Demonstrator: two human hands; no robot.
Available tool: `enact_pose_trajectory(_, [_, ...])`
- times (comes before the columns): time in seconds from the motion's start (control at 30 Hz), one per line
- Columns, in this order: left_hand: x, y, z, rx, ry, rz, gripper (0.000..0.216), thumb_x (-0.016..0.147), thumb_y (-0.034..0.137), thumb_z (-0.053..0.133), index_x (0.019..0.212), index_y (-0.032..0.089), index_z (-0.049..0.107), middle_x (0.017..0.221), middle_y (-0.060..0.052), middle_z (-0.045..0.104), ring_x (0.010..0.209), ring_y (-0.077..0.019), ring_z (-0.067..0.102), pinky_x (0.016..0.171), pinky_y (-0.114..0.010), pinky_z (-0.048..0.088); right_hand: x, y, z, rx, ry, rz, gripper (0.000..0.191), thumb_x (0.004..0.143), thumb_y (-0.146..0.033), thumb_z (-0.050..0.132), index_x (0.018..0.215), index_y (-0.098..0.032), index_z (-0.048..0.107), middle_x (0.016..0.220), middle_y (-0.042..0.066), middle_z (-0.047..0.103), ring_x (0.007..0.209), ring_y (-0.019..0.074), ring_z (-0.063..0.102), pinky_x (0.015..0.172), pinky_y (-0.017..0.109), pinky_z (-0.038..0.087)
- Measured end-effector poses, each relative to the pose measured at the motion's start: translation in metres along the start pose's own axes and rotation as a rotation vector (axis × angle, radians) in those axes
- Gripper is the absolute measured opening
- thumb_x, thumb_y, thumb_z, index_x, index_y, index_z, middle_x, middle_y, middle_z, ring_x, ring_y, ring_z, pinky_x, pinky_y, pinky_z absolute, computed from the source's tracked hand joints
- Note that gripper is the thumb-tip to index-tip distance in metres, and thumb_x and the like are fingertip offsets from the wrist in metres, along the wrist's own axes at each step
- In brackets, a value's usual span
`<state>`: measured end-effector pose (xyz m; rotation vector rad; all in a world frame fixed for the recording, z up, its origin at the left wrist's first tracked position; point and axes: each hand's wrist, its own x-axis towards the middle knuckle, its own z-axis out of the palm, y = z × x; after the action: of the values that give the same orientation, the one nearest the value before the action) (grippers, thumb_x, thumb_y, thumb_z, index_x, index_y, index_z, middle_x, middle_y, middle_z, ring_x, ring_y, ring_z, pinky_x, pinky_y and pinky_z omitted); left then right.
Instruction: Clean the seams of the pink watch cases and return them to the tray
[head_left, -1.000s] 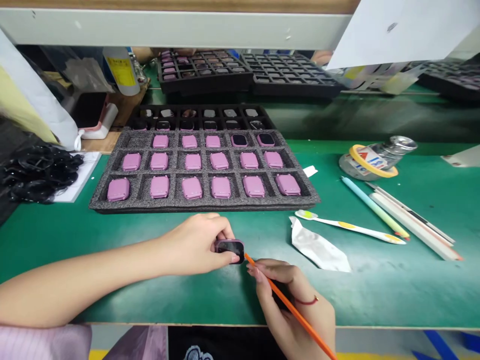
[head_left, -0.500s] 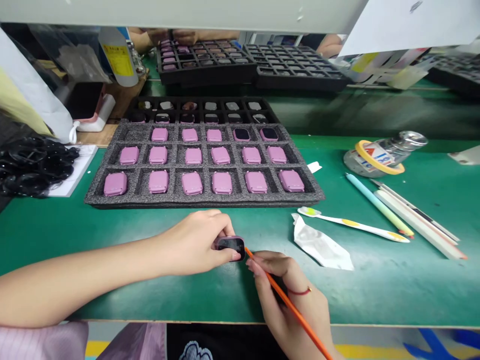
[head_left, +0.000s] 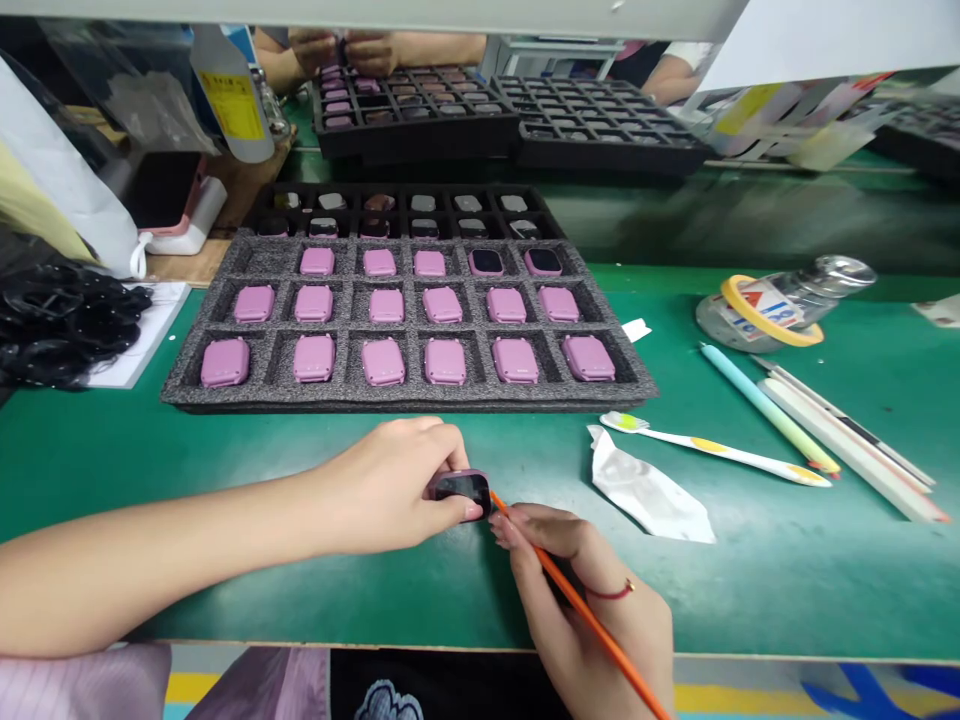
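Observation:
My left hand is closed round a small pink watch body with a dark screen, held just above the green mat. My right hand grips a thin orange stick, and the stick's tip touches the right edge of the watch body. Behind both hands lies a grey foam tray with several pink watch bodies in its cells; two at the back right show dark screens.
A crumpled white wipe, a white toothbrush, a pale blue pen and white sticks lie to the right. A tape roll leans on a clear bottle. Black trays stand behind, another person's hands over one. Black straps lie left.
The view has tilted slightly, so the trays sit a little higher in the picture. Both hands stay in the same hold on the watch body and the stick.

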<state>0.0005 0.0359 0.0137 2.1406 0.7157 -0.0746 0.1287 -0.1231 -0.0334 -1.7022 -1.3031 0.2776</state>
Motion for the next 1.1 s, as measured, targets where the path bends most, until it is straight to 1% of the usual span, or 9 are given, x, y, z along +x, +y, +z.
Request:
enact_pose_trajectory(0.13, [0.000,-0.001,0.001,0.004,0.005,0.006,0.017,0.086,0.037,0.066,0.087,0.021,0.062,0.085,0.001,0.061,0.070,-0.0147,0.057,0.065,-0.027,0.043,0.005,-0.002,0.001,0.072,0.007,0.101,0.012,0.096,-0.027,0.059,0.084,-0.024,0.059,0.081,0.004,0.073,0.075,0.0166,0.073,0.067,0.025,0.060])
enact_pose_trajectory(0.23, [0.002,0.000,0.002,0.013,0.010,0.013,0.018,0.086,0.037,0.066,0.087,0.021,0.061,0.083,0.002,0.060,0.068,-0.0138,0.057,0.064,-0.027,0.043,0.008,-0.003,0.001,0.101,0.015,0.143,0.014,0.096,-0.028,0.060,0.082,-0.023,0.060,0.077,0.003,0.072,0.077,0.0174,0.074,0.065,0.024,0.059])
enact_pose_trajectory(0.3, [0.002,0.000,0.002,0.015,0.010,0.011,0.018,0.086,0.037,0.067,0.087,0.020,0.061,0.081,0.002,0.059,0.067,-0.0132,0.056,0.063,-0.026,0.042,0.009,-0.002,0.000,0.112,0.018,0.138,0.014,0.096,-0.027,0.060,0.082,-0.023,0.061,0.077,0.003,0.072,0.078,0.0175,0.075,0.065,0.024,0.060])
enact_pose_trajectory(0.47, [0.002,0.000,0.001,0.009,0.016,0.014,0.017,0.085,0.035,0.068,0.086,0.020,0.060,0.079,0.003,0.059,0.064,-0.0120,0.055,0.062,-0.026,0.042,0.012,0.002,-0.001,0.125,0.005,0.057,0.010,0.094,-0.023,0.062,0.084,-0.023,0.063,0.076,0.002,0.074,0.074,0.0158,0.075,0.064,0.022,0.061])
enact_pose_trajectory(0.53, [0.002,0.000,0.001,0.007,0.018,0.013,0.017,0.085,0.035,0.068,0.086,0.020,0.060,0.079,0.003,0.059,0.064,-0.0121,0.055,0.062,-0.026,0.042,0.015,0.002,0.000,0.159,0.021,0.078,0.011,0.093,-0.021,0.062,0.082,-0.023,0.063,0.075,0.001,0.074,0.072,0.0148,0.075,0.063,0.021,0.061])
enact_pose_trajectory(0.67, [0.001,0.001,0.002,-0.005,0.015,0.012,0.017,0.085,0.034,0.068,0.086,0.019,0.060,0.081,0.002,0.059,0.064,-0.0120,0.054,0.060,-0.025,0.042,0.017,0.000,0.003,0.284,0.048,0.166,0.011,0.092,-0.022,0.063,0.081,-0.022,0.063,0.070,0.001,0.074,0.062,0.0135,0.073,0.059,0.020,0.062])
enact_pose_trajectory(0.87, [0.001,0.002,0.002,-0.021,0.031,0.006,0.018,0.085,0.033,0.068,0.085,0.018,0.058,0.080,0.001,0.058,0.063,-0.0112,0.053,0.057,-0.024,0.041,0.018,0.000,0.005,0.284,0.072,0.183,0.011,0.090,-0.023,0.064,0.079,-0.021,0.064,0.071,0.002,0.074,0.065,0.0147,0.074,0.062,0.023,0.063])
enact_pose_trajectory(1.0, [0.002,0.003,0.002,-0.007,0.043,0.018,0.018,0.085,0.032,0.067,0.084,0.018,0.056,0.079,0.002,0.057,0.061,-0.0105,0.051,0.056,-0.024,0.040,0.027,0.000,0.006,0.442,0.071,0.246,0.012,0.089,-0.025,0.067,0.078,-0.020,0.065,0.071,0.002,0.074,0.062,0.0145,0.073,0.060,0.024,0.064])
enact_pose_trajectory(1.1, [0.002,0.003,0.002,-0.003,0.031,0.031,0.018,0.086,0.033,0.067,0.085,0.018,0.057,0.080,0.001,0.057,0.062,-0.0106,0.051,0.056,-0.024,0.040,0.035,0.002,0.004,0.531,0.150,0.277,0.009,0.086,-0.026,0.072,0.081,-0.020,0.067,0.074,0.002,0.075,0.063,0.0137,0.074,0.064,0.024,0.064])
